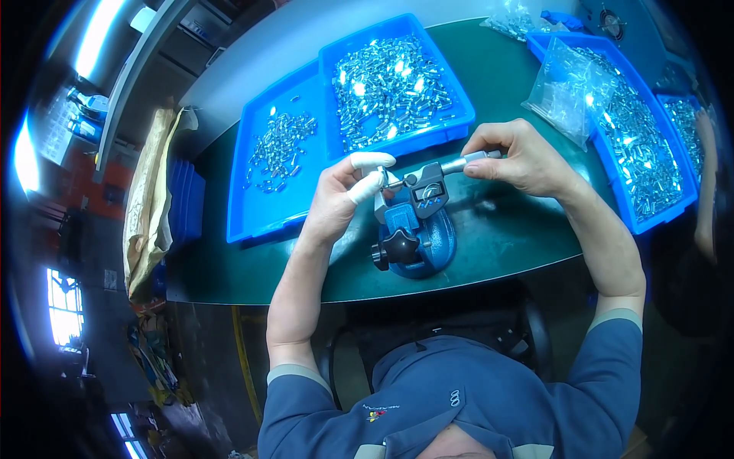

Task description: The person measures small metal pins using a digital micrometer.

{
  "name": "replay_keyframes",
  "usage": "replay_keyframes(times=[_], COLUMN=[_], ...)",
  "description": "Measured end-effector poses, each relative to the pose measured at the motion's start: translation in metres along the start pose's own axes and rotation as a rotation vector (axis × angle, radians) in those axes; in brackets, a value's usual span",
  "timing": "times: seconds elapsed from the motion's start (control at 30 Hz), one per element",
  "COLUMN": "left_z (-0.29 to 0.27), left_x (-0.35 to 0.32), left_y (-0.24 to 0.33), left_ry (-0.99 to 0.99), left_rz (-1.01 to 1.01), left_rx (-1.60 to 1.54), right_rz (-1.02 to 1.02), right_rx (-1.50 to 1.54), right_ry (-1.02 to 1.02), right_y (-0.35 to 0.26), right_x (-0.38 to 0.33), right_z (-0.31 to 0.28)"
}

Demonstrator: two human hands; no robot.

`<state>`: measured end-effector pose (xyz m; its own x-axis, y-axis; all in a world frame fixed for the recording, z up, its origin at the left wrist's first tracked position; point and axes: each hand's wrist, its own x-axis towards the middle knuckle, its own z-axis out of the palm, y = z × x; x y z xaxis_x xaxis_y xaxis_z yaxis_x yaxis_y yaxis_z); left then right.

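A digital micrometer (430, 191) is clamped in a blue stand (417, 237) with a black knob, on the dark green table. My left hand (344, 195), with white cots on thumb and forefinger, pinches a small metal part at the micrometer's left jaw. My right hand (516, 157) grips the micrometer's silver thimble (474, 159) at its right end.
A blue tray (264, 199) with a few small metal parts lies left of a fuller blue tray (451, 115). At the right stands another blue tray (650, 218) of parts with a clear plastic bag (562, 88) on it. Another person's arm (707, 183) shows at the far right edge.
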<state>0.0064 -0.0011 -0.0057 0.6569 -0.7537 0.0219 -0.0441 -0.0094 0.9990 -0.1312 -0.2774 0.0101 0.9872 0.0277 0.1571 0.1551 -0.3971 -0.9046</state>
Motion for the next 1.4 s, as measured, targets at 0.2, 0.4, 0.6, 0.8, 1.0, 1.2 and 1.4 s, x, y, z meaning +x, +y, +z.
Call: replay_keyframes(times=[0.2, 0.4, 0.6, 0.8, 1.0, 1.2, 1.4], left_z=[-0.001, -0.001, 0.000, -0.001, -0.001, -0.026, -0.076], left_x=[-0.002, -0.001, -0.001, 0.000, 0.001, 0.006, 0.025], left_y=[0.002, -0.002, 0.000, -0.002, -0.002, 0.008, 0.023], left_ry=[0.004, -0.003, -0.001, -0.002, -0.012, 0.254, 0.605], left_rz=[-0.019, 0.005, -0.013, -0.006, 0.000, 0.166, 0.380], left_rx=[-0.005, -0.017, -0.033, -0.043, -0.010, 0.214, 1.032], right_rz=[0.013, 0.021, 0.023, 0.020, -0.005, -0.037, 0.009], right_rx=[0.025, -0.001, 0.012, 0.016, 0.047, -0.002, 0.013], right_ry=[-0.026, -0.029, -0.031, -0.034, -0.023, 0.006, -0.019], right_y=[0.001, 0.001, 0.001, 0.000, -0.001, 0.001, -0.004], right_x=[0.002, 0.003, 0.002, 0.003, 0.001, 0.000, 0.000], right_z=[0.001, 0.001, 0.001, 0.001, 0.002, 0.000, 0.002])
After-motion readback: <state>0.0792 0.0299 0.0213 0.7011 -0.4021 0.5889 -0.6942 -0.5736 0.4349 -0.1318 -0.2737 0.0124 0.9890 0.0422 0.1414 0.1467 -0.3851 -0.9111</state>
